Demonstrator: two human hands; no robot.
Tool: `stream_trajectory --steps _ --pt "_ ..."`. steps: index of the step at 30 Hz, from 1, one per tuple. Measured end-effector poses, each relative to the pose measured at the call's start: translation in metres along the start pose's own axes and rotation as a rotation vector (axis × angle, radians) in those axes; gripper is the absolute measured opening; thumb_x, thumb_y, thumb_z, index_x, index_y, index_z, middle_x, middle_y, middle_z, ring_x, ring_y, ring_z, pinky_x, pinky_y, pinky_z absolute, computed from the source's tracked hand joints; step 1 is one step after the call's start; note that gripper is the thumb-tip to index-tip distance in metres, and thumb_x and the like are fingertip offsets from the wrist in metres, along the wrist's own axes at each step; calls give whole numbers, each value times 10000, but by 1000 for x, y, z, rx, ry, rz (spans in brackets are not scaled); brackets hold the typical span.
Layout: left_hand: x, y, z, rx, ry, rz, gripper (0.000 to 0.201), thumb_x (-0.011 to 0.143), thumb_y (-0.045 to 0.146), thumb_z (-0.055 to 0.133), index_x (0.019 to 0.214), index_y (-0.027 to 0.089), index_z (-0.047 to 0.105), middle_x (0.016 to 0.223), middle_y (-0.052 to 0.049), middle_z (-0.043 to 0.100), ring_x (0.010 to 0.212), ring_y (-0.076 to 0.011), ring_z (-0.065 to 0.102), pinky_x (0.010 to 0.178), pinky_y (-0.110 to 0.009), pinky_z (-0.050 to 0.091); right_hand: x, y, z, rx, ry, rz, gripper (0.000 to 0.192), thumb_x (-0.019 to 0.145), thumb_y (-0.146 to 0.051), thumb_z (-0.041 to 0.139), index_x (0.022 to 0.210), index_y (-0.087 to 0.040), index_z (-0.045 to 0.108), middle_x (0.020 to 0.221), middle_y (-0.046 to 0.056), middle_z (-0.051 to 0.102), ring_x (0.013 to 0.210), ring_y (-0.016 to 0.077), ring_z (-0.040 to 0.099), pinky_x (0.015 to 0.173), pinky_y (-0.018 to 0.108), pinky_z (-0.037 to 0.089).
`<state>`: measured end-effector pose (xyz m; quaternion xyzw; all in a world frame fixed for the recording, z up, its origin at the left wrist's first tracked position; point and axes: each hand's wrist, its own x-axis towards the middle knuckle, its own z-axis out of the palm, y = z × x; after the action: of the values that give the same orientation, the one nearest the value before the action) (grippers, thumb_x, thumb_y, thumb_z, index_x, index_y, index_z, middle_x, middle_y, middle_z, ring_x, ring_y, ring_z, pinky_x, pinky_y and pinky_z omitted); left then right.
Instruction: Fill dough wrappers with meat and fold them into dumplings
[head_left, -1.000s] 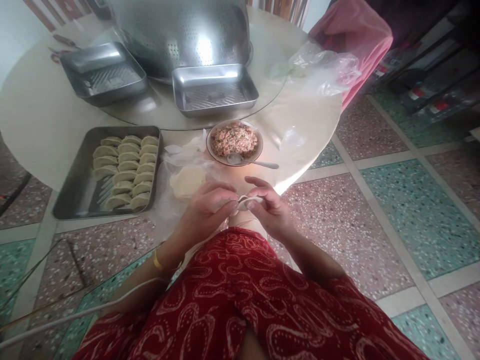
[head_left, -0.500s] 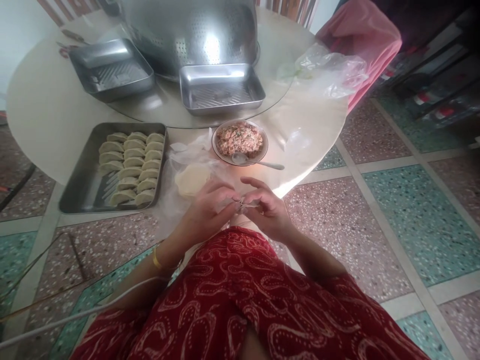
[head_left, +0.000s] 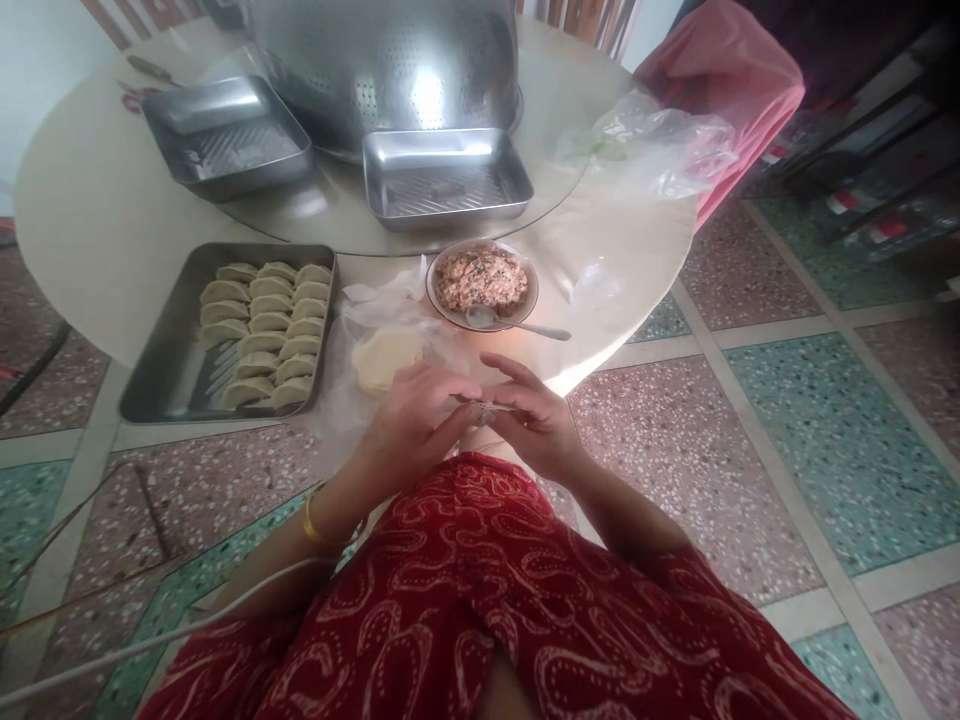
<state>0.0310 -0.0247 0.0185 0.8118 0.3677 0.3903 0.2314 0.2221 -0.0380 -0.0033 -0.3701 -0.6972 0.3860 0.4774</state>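
Round pale tabletop [head_left: 90, 230] at knee height over speckled terrazzo floor [head_left: 825, 430], pink and teal tiles w/ light joints. Person seated at table's near edge, red patterned garment [head_left: 480, 600] across lap. Both hands meet over lap, just off table edge: left hand [head_left: 409, 425] and right hand [head_left: 536, 420] pinched together on a small dumpling [head_left: 487, 408], fingertips closing along its seam. Dumpling mostly hidden by fingers; visible sliver suggests long axis runs roughly left-right betw. the two hands, each hand on one end, neither clearly nearer. Yellow bangle [head_left: 311, 520] on left wrist. Directly ahead of hands, on table: stack of round wrappers [head_left: 384, 358] on crumpled plastic, closest to left hand; bowl of minced filling [head_left: 481, 284] w/ spoon [head_left: 510, 322] resting at its near rim, handle pointing right, closer to right hand. Left of wrappers: steel tray [head_left: 157, 385] holding finished dumplings [head_left: 262, 330] in three neat columns, tray's left part bare. Tray lies ahead-left of hands, so left hand is the nearer one to it. Farther back on glass turntable: two more steel trays, one centre [head_left: 446, 180], one left [head_left: 225, 135], and a big perforated metal colander [head_left: 382, 60]. Clear plastic bag [head_left: 660, 145] at right table edge; pink cloth [head_left: 727, 90] beyond it. White cable [head_left: 150, 630] crosses floor at lower left. Dark shelving at far right, contents too blurred to tell.
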Motion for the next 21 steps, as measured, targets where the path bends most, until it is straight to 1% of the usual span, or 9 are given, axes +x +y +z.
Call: stream_trajectory --steps 2,3,7,9,13,18,21 --pt "-3 -2 0 -56 33 -34 94 941 285 584 968 218 645 905 -25 725 843 -170 670 788 -335 518 -1 0 0 21 16 8 193 900 -193 676 1019 -334 732 1064 12 748 1324 225 575 959 456 621" --pt "-5 -4 0 -86 39 -57 107 944 292 580 975 214 646 917 -30 726 846 -167 671 772 -324 522 -1 1 0 40 23 23 191 899 -196 674 1013 -338 731 1093 10 742 1314 226 582 944 458 627" --pt "-11 -10 -4 -115 31 -155 136 928 323 595 943 213 672 891 -33 724 831 -167 667 759 -318 534 -3 1 -1 92 44 132 168 900 -219 665 1003 -339 723 1335 -1 640 1174 214 661 867 446 653" --pt "-13 -11 -5 -97 11 -178 129 909 326 613 924 218 681 877 -32 720 827 -169 666 758 -321 534 -3 2 -1 84 55 152 144 894 -221 671 985 -319 724 1382 9 606 1169 213 660 852 427 653" --pt "-15 -9 -5 -58 -6 -193 116 889 313 625 885 211 680 857 -34 708 818 -168 655 743 -312 525 -3 3 0 57 69 147 126 896 -222 668 979 -299 722 1324 36 635 1321 239 563 848 393 643" --pt "-15 -9 -1 -20 -5 -173 155 906 302 596 824 194 671 817 -34 693 785 -159 628 722 -295 501 -1 2 1 16 67 136 118 885 -210 672 961 -285 722 1312 51 634 1315 244 564 834 380 636" --pt "-14 -9 1 -38 14 -206 153 896 275 585 792 189 654 784 -24 671 773 -156 616 714 -290 489 0 2 2 1 56 112 125 890 -194 653 949 -283 719 1234 53 667 1330 249 548 841 390 633"
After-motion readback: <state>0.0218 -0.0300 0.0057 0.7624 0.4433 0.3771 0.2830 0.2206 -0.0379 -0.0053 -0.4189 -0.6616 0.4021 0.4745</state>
